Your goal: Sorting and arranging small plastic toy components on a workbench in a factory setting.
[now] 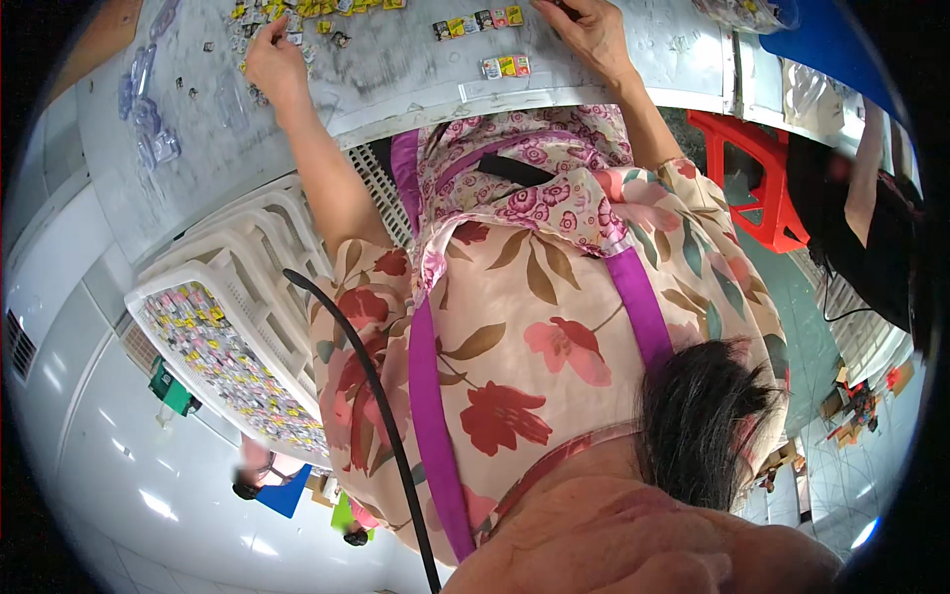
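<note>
My left hand (277, 67) reaches into a pile of small square pieces (361, 8), yellow, black and white, at the far left of the worktable (396, 79). Its fingers are bent together at the pile's near edge; whatever they pinch is too small to make out. To the right, my right hand (592, 38) is at the picture's top edge, thumb and fingers closed around something dark, partly cut off. Between the hands lies a straight row of coloured square pieces (478, 23). Nearer to me sits a shorter row of three pieces (507, 66).
Clear plastic packaging (146, 114) lies along the table's left side. White stacked crates (223, 346), one full of small pieces, stand at my left. A red stool (757, 183) and another person's arm (866, 178) are at the right. A clear bag (744, 14) lies far right.
</note>
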The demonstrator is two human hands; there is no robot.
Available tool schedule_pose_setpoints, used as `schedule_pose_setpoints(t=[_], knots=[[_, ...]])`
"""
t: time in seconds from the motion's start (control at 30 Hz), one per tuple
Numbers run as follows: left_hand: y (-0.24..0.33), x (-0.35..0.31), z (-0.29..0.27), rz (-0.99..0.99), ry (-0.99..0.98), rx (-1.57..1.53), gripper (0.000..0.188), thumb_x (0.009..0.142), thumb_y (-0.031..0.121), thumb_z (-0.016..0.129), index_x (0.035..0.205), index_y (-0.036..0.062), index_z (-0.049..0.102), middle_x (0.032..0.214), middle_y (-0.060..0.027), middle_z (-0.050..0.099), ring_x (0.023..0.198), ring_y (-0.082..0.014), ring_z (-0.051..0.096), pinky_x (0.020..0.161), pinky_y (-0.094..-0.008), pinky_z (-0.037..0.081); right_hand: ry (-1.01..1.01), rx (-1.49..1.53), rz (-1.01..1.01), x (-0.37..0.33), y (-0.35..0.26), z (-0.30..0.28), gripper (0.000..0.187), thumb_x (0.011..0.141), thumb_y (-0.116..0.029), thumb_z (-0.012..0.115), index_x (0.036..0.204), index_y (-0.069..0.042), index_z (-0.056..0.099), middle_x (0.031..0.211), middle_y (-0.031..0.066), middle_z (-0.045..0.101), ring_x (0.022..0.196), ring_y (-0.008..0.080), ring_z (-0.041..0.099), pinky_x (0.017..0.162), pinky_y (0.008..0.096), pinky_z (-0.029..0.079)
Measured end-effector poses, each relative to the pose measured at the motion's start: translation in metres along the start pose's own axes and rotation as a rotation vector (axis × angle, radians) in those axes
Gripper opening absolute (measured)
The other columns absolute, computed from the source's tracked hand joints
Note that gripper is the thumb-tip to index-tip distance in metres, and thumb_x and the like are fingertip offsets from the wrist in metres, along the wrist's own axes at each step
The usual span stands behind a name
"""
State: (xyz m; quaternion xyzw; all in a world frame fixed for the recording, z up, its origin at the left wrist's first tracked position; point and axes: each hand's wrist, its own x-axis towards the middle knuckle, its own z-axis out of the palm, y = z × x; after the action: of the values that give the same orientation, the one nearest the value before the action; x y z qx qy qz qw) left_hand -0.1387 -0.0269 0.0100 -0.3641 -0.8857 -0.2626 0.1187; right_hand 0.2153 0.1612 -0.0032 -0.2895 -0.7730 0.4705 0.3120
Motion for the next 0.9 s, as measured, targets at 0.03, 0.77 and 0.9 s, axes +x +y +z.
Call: schedule_pose_setpoints(t=[0.03, 0.77, 0.9], knots=[[-0.002, -0.001, 0.001, 0.002, 0.000, -0.002, 0.030, 0.078, -0.002, 0.060, 0.097, 0.0136, 0.077, 0.087, -0.0101, 0.073, 0.088, -0.0258, 0.070, 0.082, -0.0371, 0.053, 0.003, -0.001, 0.000, 0.000, -0.001, 0.001, 0.020, 0.090, -0.014, 0.067, 0.105, 0.000, 0.071, 0.099, 0.0140, 0.071, 0.084, 0.0233, 0.068, 0.070, 0.0328, 0.053], [0.014, -0.014, 0.003, 0.069, -0.064, -0.095, 0.022, 0.085, 0.006, 0.063, 0.103, 0.0131, 0.075, 0.094, -0.0106, 0.074, 0.087, -0.0269, 0.071, 0.079, -0.0356, 0.054, -0.009, -0.050, -0.029, 0.000, -0.001, 0.004, 0.018, 0.089, -0.012, 0.067, 0.103, -0.001, 0.071, 0.097, 0.0136, 0.071, 0.082, 0.0253, 0.068, 0.070, 0.0337, 0.053], [0.028, -0.022, 0.005, 0.155, -0.062, 0.006, 0.017, 0.088, 0.017, 0.067, 0.103, 0.0139, 0.075, 0.093, -0.0094, 0.074, 0.085, -0.0238, 0.072, 0.075, -0.0330, 0.054, -0.017, -0.100, -0.032, 0.001, -0.002, 0.000, 0.018, 0.089, -0.013, 0.067, 0.102, -0.001, 0.071, 0.097, 0.0133, 0.071, 0.082, 0.0250, 0.068, 0.070, 0.0336, 0.053]])
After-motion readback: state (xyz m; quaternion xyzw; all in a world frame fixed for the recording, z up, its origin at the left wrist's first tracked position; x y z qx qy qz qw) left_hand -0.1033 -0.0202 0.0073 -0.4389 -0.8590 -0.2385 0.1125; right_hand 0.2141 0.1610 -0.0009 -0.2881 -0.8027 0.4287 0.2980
